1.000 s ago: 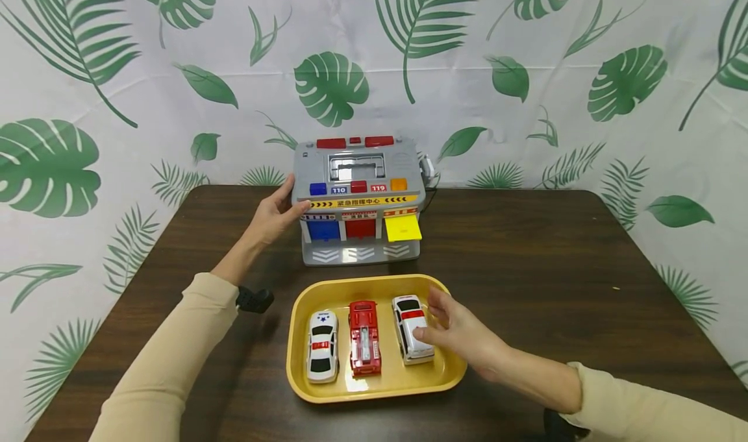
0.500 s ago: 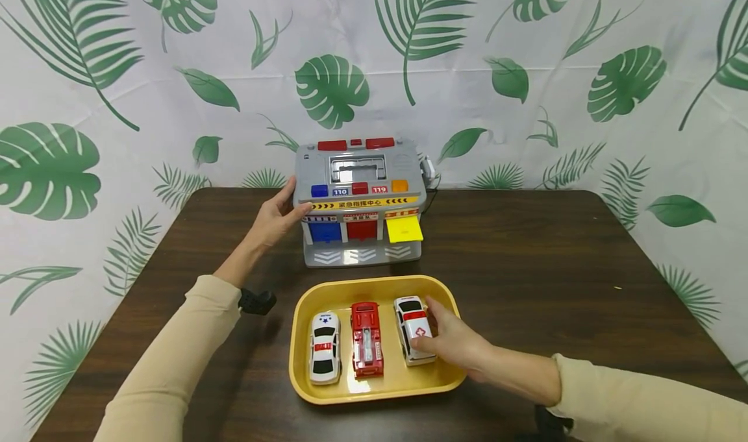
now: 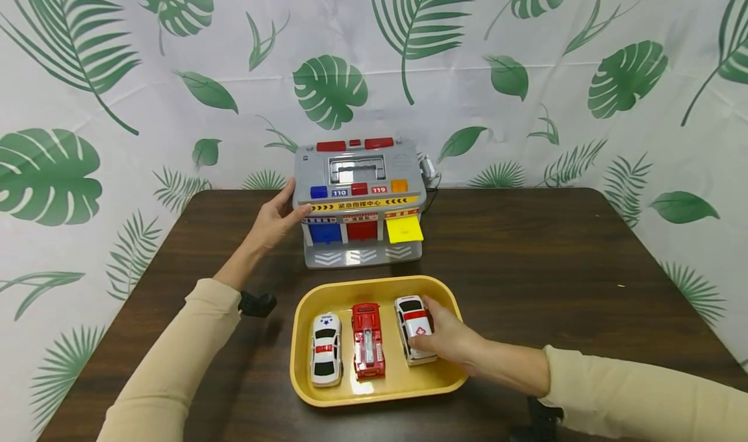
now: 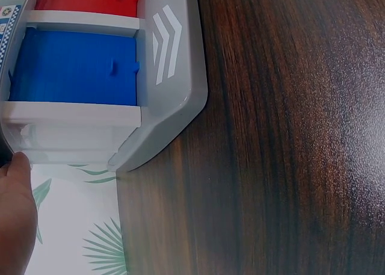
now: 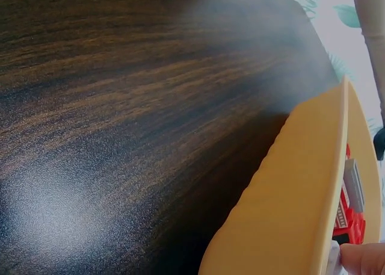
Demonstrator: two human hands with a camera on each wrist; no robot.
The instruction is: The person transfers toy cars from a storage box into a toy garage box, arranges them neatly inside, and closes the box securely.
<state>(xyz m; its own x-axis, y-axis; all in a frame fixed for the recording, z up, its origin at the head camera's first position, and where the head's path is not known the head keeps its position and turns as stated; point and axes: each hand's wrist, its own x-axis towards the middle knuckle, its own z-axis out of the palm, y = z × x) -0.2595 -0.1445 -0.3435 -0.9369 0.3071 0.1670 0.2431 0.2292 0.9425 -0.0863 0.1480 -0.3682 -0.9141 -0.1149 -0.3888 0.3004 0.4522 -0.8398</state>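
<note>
A grey toy emergency station [image 3: 403, 163] stands at the back of the table in the head view. My left hand [image 3: 270, 224] holds its left end, thumb over the front edge and fingers along the side. Nearer to me is a yellow tray [image 3: 374, 400] with three toy vehicles in it. My right hand [image 3: 456, 338] grips the white toy ambulance [image 3: 416, 319] at the tray's right, thumb on one side and fingers on the other. A red toy fire truck [image 3: 368, 348] lies in the middle, and a white toy police car [image 3: 325, 357] at the left.
The station's blue door [image 4: 75, 67] and red door [image 3: 362, 230] are down. Its yellow door [image 3: 404, 229] sticks out at the right. A leaf-patterned cloth [image 3: 245, 91] hangs behind the dark wooden table [image 3: 526, 254].
My right hand has moved slightly left and closed round the ambulance, which still lies in the tray. My left hand has stayed on the station.
</note>
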